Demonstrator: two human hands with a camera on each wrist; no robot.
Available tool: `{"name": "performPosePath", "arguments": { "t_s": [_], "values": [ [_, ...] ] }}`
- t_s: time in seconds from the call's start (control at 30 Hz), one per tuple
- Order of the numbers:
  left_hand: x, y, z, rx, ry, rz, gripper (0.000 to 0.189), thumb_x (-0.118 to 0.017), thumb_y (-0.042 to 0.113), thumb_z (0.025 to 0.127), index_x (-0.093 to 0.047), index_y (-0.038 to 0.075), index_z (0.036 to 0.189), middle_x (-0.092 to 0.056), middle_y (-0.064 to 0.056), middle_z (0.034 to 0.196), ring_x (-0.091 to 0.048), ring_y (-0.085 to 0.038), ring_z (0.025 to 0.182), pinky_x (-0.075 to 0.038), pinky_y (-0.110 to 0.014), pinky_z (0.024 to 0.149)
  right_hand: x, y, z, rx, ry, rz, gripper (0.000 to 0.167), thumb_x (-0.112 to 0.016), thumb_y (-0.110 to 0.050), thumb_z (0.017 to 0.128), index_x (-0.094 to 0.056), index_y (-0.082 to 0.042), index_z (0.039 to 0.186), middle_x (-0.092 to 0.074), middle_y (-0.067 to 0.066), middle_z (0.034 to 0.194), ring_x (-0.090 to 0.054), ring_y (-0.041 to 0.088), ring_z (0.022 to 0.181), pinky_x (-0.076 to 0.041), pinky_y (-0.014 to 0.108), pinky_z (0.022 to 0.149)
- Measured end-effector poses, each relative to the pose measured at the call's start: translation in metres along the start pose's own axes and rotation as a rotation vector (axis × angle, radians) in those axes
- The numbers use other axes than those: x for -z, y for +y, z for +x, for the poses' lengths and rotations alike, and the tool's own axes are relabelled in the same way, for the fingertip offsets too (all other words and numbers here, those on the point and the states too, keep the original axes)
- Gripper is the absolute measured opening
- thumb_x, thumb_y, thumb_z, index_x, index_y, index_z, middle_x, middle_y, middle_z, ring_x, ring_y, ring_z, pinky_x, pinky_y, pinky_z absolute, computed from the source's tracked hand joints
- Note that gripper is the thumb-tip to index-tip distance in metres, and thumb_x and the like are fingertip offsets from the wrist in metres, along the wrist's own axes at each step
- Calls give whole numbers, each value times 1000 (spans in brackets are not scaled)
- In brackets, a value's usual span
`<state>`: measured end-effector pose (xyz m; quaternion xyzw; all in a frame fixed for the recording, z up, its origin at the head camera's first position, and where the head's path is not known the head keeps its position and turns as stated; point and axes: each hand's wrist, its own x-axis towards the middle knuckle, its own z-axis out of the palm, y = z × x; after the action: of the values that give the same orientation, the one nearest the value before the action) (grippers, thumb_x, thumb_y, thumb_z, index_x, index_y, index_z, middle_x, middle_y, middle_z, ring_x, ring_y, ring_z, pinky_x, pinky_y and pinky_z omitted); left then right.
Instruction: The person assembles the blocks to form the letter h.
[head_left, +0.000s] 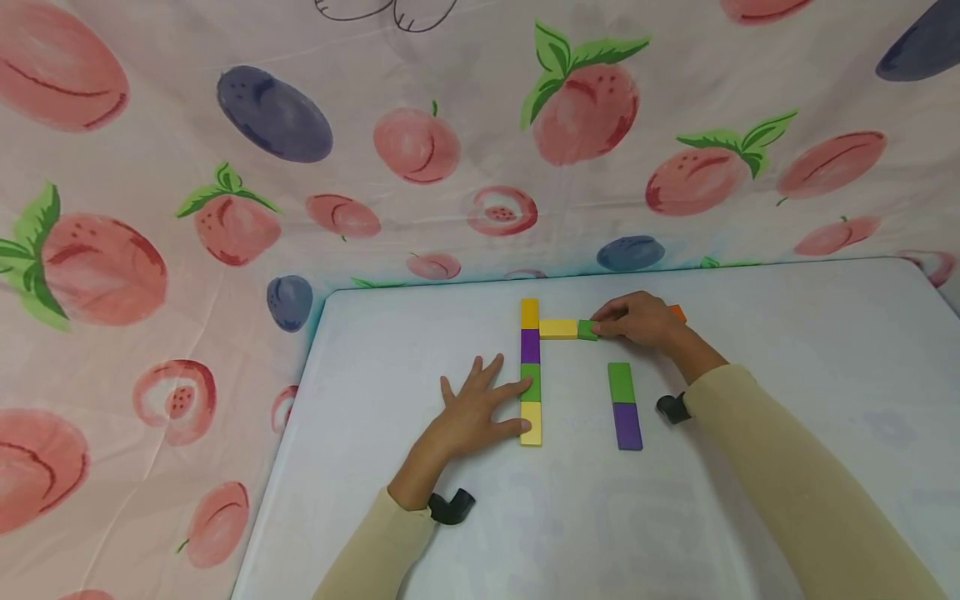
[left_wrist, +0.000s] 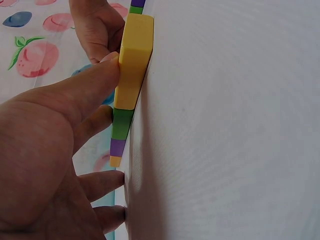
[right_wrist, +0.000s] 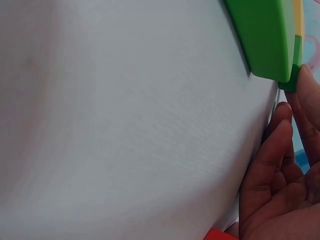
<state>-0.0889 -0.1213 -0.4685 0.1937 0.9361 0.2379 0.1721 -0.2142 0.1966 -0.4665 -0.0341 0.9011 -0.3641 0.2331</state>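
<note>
My right hand (head_left: pixel 641 321) pinches a small green block (head_left: pixel 587 330) between thumb and fingers. That block lies at the right end of a light yellow block (head_left: pixel 558 329), which extends sideways from a column of blocks. From the far end, the column runs yellow-orange (head_left: pixel 529 313), purple (head_left: pixel 529 346), green (head_left: pixel 534 371) and light yellow (head_left: pixel 531 429). Beside it my left hand (head_left: pixel 468 417) lies with fingers spread. Its thumb (left_wrist: pixel 102 75) touches the side of the nearest yellow block (left_wrist: pixel 135 60), and the index finger touches the green one.
Right of the column, a green block (head_left: pixel 621 382) and a purple block (head_left: pixel 627 427) lie end to end. An orange block (head_left: pixel 678 313) shows partly behind my right wrist. All lie on a white table (head_left: pixel 480 542), with a fruit-patterned cloth (head_left: pixel 450 75) beyond its far and left edges.
</note>
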Motion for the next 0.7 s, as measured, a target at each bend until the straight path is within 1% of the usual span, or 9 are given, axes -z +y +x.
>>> {"name": "performPosePath", "arguments": {
  "t_s": [0.1,0.27,0.37,0.47,0.53,0.6,0.7],
  "values": [
    [0,0,0,2,-1,3,63,-69,56,92,-50,41,150,-18,-6,172,-4,-39,160,5,-84,110,0,-1,0,3,0,0,37,-72,-40,95,-74,-16,124,-65,10,124,-52,27,114,-45,37,89],
    [0,0,0,3,1,6,63,-68,57,92,-49,42,150,-18,-6,172,-4,-39,160,5,-84,110,2,-2,-3,19,7,6,38,-70,-39,96,-73,-17,126,-65,10,128,-53,28,117,-46,37,92],
    [0,0,0,0,1,6,63,-68,56,92,-49,41,150,-18,-6,172,-4,-39,160,4,-84,110,5,-2,-6,28,13,37,39,-69,-39,97,-71,-16,129,-66,10,130,-55,28,116,-49,36,90],
    [0,0,0,-4,3,5,63,-68,56,92,-49,41,150,-18,-6,172,-5,-39,160,4,-84,110,11,-1,-11,32,39,74,41,-68,-40,98,-70,-15,130,-66,11,129,-59,28,109,-53,34,86],
    [0,0,0,-6,3,5,63,-68,56,92,-49,41,151,-18,-7,172,-5,-39,160,4,-84,110,17,0,-15,21,68,99,42,-68,-42,98,-69,-15,130,-66,11,126,-60,28,105,-56,34,83],
    [0,0,0,-8,5,5,63,-68,56,92,-50,40,151,-18,-7,172,-5,-40,159,4,-84,110,24,1,-19,14,101,100,45,-68,-46,97,-69,-15,130,-65,11,125,-61,29,103,-56,33,81],
    [0,-1,0,-6,5,10,63,-68,56,92,-49,40,151,-18,-7,172,-5,-40,159,4,-84,110,33,2,-26,4,140,70,47,-67,-49,97,-69,-15,130,-65,12,124,-62,29,100,-55,33,79]
  ]
}}
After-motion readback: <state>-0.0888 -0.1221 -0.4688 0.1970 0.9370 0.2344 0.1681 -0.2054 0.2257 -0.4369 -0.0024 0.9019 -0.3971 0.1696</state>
